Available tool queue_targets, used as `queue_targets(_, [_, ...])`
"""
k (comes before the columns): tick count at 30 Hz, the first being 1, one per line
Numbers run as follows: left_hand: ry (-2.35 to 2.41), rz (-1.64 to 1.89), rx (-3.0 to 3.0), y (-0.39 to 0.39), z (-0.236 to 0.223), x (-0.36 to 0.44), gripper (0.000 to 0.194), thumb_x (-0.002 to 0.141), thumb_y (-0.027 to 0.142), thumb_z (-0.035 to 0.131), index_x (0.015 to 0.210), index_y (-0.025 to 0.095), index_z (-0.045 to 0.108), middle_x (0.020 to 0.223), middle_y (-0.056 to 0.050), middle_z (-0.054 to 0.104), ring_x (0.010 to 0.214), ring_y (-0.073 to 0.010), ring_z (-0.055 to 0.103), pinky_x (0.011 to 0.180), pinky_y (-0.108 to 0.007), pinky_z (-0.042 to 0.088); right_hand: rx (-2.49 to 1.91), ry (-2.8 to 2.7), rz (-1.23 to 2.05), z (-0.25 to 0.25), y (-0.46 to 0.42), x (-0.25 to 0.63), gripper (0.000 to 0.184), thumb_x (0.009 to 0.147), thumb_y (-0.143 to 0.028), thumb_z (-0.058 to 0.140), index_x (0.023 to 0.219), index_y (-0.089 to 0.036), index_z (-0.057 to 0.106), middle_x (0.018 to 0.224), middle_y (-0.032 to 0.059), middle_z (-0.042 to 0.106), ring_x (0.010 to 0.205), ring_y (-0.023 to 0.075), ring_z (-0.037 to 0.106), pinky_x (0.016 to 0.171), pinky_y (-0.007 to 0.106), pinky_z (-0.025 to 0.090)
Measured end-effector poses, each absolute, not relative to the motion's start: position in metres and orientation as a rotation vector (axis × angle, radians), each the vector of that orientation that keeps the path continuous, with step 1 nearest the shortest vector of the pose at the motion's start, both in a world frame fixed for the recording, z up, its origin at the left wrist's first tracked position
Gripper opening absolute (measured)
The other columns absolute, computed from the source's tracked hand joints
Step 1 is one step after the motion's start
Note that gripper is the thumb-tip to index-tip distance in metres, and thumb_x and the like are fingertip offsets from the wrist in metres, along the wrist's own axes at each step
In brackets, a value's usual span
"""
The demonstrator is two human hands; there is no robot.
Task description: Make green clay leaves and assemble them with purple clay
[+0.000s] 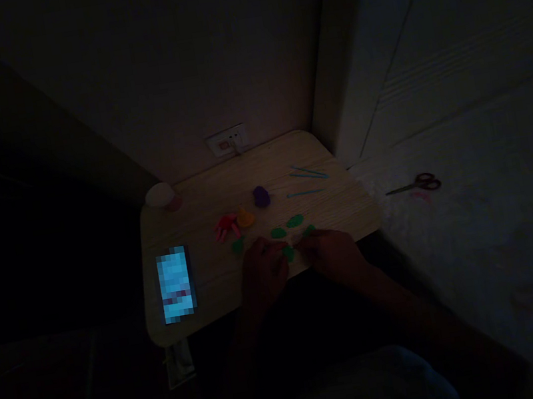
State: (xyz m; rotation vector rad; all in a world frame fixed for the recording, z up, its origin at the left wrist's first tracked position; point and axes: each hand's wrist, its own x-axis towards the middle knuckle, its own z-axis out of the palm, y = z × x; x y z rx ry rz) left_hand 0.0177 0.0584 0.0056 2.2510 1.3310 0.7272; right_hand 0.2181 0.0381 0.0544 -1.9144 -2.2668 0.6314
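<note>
The scene is very dark. Both my hands meet at the front edge of a small wooden table (198,217). My left hand (263,274) and my right hand (333,253) are curled together around a small green clay piece (288,252), fingers pinched on it. Other green clay pieces (294,221) lie just beyond the hands. Further back sit a pink clay shape (226,226), an orange clay lump (245,218) and a purple clay lump (260,196).
A lit phone (176,284) lies at the table's left front. Thin teal sticks (310,173) lie at the back right, a pale round lid (160,194) at the back left. Scissors (419,185) rest on the floor to the right. A wall socket (228,141) is behind.
</note>
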Motion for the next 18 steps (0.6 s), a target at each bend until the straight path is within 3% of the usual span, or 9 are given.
queue_targets(18, [1.339, 0.695, 2.275, 0.0598, 0.0063, 0.0183, 0.029, 0.087, 0.017, 0.065, 0.114, 0.024, 0.073, 0.104, -0.006, 0.061, 0.1, -0.0247, 0.061, 0.094, -0.042, 0.052, -1.968, -2.285, 0.657, 0.059, 0.0467, 0.2179, 0.03, 0.099, -0.024, 0.053, 0.112, -0.026, 0.08, 0.112, 0.0098, 0.079, 0.101, 0.0254, 0.074, 0.085, 0.032, 0.051])
